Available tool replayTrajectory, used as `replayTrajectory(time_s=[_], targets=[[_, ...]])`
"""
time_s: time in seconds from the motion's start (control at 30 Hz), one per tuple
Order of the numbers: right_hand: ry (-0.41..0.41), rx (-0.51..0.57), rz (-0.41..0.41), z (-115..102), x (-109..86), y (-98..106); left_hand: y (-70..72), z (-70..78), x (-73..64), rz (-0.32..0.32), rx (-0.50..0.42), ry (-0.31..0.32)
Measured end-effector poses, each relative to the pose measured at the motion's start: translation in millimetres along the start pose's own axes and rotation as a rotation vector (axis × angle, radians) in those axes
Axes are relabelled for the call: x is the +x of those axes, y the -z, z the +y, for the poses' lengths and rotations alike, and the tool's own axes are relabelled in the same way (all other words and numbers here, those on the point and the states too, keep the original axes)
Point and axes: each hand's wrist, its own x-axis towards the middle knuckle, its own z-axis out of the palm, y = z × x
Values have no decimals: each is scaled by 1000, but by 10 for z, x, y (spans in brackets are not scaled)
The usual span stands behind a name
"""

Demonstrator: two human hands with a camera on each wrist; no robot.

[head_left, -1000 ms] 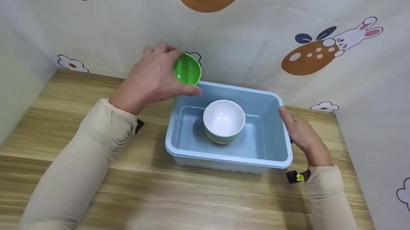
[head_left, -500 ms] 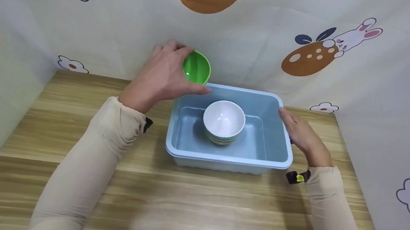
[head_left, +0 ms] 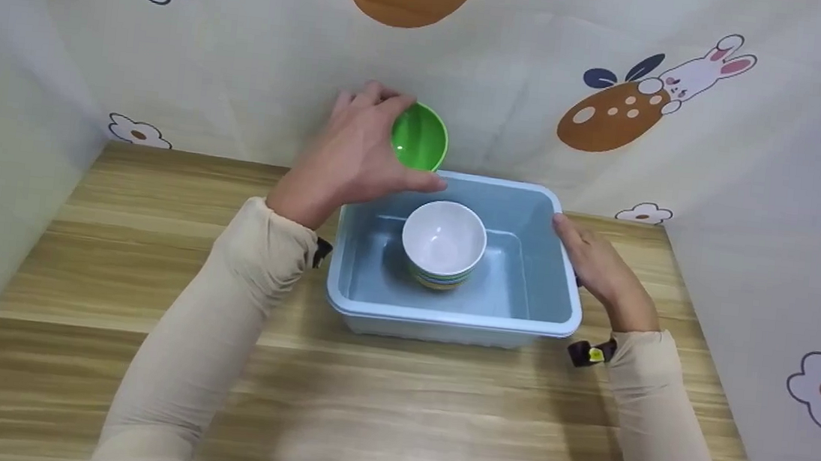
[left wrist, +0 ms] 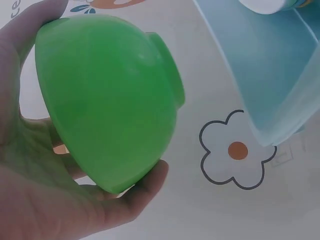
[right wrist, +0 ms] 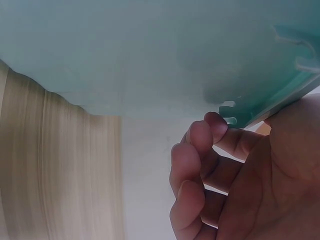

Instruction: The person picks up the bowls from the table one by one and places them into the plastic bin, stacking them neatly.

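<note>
My left hand (head_left: 357,154) grips a green bowl (head_left: 422,137) by its rim, above the back left of a light blue plastic basin (head_left: 451,317). In the left wrist view the bowl (left wrist: 107,100) is tipped on its side, its foot towards the right, with thumb and fingers at opposite parts of the rim. A white bowl (head_left: 444,237) tops a stack of several coloured bowls inside the basin. My right hand (head_left: 603,268) holds the basin's right rim. In the right wrist view its curled fingers (right wrist: 187,160) reach under the rim, beside the basin's wall (right wrist: 125,60).
The basin stands on a wood-grain table (head_left: 393,409) near its back edge. Pale cloth (head_left: 500,81) printed with flowers and a rabbit hangs behind and along both sides.
My left hand has moved right with the green bowl, closer over the basin's back left rim. The right hand, the basin and the stacked bowls have stayed in place.
</note>
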Motion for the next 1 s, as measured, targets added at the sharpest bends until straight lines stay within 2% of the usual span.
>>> replayTrajectory(time_s=[0.2,0.4,0.77,1.0], targets=[[-21,8,-1,-1,-1,19,0,24,4,32,-10,-15],[-10,1,3,8,7,12,-105,54,20,51,-23,-29],[-7,31,21,35,6,-27,-307,179,90,-16,-30,-86],[-7,40,12,31,10,-20,-437,194,112,-40,-79,-133]])
